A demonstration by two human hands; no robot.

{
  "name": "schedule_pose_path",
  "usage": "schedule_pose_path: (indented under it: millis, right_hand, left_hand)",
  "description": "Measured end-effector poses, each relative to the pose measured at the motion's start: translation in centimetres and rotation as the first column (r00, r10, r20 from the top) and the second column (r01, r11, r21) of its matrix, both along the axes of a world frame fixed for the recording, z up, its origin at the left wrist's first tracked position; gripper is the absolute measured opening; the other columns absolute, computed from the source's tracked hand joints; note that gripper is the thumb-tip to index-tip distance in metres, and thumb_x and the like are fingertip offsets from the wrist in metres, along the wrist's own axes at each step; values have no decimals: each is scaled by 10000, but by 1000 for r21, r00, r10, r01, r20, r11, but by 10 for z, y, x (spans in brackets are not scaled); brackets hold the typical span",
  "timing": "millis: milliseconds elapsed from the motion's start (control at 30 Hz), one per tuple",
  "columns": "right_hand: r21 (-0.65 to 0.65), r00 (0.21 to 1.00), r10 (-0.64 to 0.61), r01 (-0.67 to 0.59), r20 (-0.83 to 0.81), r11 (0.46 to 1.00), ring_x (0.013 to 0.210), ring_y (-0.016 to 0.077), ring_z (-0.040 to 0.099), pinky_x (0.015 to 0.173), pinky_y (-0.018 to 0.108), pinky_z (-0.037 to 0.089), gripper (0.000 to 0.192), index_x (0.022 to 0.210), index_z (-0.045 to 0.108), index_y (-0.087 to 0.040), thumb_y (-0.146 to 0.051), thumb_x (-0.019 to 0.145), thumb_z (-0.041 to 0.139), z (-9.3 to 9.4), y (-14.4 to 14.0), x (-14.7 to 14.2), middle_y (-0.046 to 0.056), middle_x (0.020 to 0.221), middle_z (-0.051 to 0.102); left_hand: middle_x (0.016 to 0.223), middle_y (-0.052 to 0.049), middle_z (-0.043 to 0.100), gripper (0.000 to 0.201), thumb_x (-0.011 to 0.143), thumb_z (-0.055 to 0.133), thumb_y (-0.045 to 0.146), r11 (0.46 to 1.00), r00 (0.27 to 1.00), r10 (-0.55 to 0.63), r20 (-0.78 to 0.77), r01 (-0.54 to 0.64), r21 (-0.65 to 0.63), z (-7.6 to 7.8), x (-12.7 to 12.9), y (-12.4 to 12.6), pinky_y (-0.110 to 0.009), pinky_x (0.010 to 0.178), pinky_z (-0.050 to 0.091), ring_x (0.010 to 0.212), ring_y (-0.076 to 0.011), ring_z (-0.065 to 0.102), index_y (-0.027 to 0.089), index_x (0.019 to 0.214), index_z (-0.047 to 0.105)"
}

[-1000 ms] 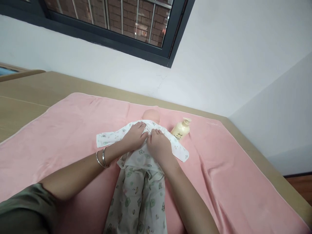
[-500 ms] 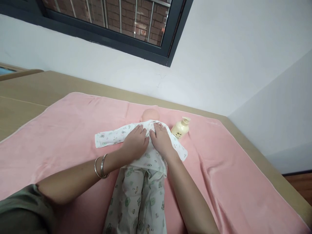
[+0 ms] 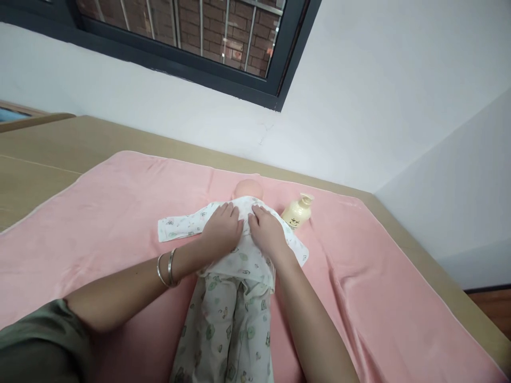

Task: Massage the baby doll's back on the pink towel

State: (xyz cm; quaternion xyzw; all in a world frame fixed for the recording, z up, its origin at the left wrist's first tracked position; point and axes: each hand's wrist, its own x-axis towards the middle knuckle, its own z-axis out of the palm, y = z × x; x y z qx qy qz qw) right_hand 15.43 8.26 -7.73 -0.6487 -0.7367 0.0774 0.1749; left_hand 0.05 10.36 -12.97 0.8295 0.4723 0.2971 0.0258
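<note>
A baby doll point(image 3: 248, 188) lies stretched out, its bald head at the far end and its face out of sight. It wears a white printed shirt point(image 3: 247, 260) and matching trousers point(image 3: 219, 324). My left hand point(image 3: 223, 227) rests on the left part of the upper shirt, fingers laid over the cloth. On the right part, my right hand point(image 3: 268, 231) lies with its fingers slightly bent on the fabric. The two thumbs are close together over the middle. Both palms hide part of the shirt. The sleeves spread out to either side.
A pale yellow pump bottle point(image 3: 297, 211) leans beside the doll's right-hand sleeve. Beneath everything is a pink blanket point(image 3: 379, 255), creased on the right, over a wooden surface point(image 3: 40, 143). Behind stand a white wall point(image 3: 339, 106) and a dark-framed window point(image 3: 275, 88).
Both hands stay on the upper shirt. The right fingers have drawn back slightly toward me and bent more. The cloth between the hands looks smoother. The view has shifted a little.
</note>
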Motion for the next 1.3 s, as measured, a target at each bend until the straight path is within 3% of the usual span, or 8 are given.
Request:
schedule_pose_path:
  millis: [167,300,467,633,700,900,1133,1300]
  right_hand:
    - [-1,999,47,-47,-11,999,1385,271,467,1137,408,356,418,1334,583,-145,-313,1056,321,-7,9,8,136,1388,618]
    - [-21,984,-84,89,155,996,1444,358,393,1191,528,279,506,1475,448,-27,-258,1053,290,-6,-5,-16,218,1537,469]
    - [20,969,-27,23,246,1000,1358,328,503,1177,448,342,426,1346,572,-33,-205,1026,351,1,-25,-37,237,1385,600]
    - [-1,987,-32,32,155,999,1305,297,558,1130,412,400,376,1217,664,-129,-206,1026,350,7,-20,-27,161,1289,676]
    - [-24,996,-44,46,77,999,1348,287,527,1125,407,403,391,1277,647,-157,-230,1027,356,5,-11,-18,136,1334,661]
    - [-11,999,-42,42,2,999,1502,297,333,1241,450,224,538,1506,450,-52,-283,1033,338,-11,6,-4,184,1585,420]
    - [-18,999,-40,40,-2,999,1494,283,348,1244,442,221,545,1501,460,-56,-292,1027,329,-13,7,-5,174,1584,427]
    - [-11,999,-36,36,0,999,1490,278,357,1242,439,226,540,1501,461,-65,-262,1013,340,-12,8,-4,177,1584,425]
  left_hand:
    - [1253,-267,657,400,921,406,198,996,996,-67,-58,70,63,8,2,-17,-577,1121,420,1251,-386,577,45,1197,651]
    - [1258,-219,671,394,949,373,244,998,999,-47,-11,46,-39,14,-4,3,-525,1137,423,1263,-343,577,86,1161,665]
    - [1142,-182,704,372,966,358,304,983,998,-55,23,58,-176,18,-8,24,-499,1041,499,1148,-327,627,124,1061,670]
    - [1177,-196,691,398,992,329,307,994,1000,-24,4,24,-111,11,-5,23,-496,1082,468,1180,-323,606,95,1097,648]
    - [1279,-207,663,429,1003,325,313,997,1000,5,7,-5,-80,5,-3,20,-506,1129,431,1261,-329,573,74,1185,631]
    - [1353,-218,639,458,1008,335,297,998,998,54,27,-54,-29,-3,0,17,-521,1161,410,1316,-342,546,42,1268,612]
    - [1329,-224,645,424,1005,373,278,998,998,58,14,-58,5,-3,0,17,-523,1150,427,1303,-335,558,43,1259,618]
    - [1321,-272,625,446,1000,357,239,994,994,87,-59,-83,74,-5,8,-1,-532,1137,431,1309,-357,551,-19,1285,585]
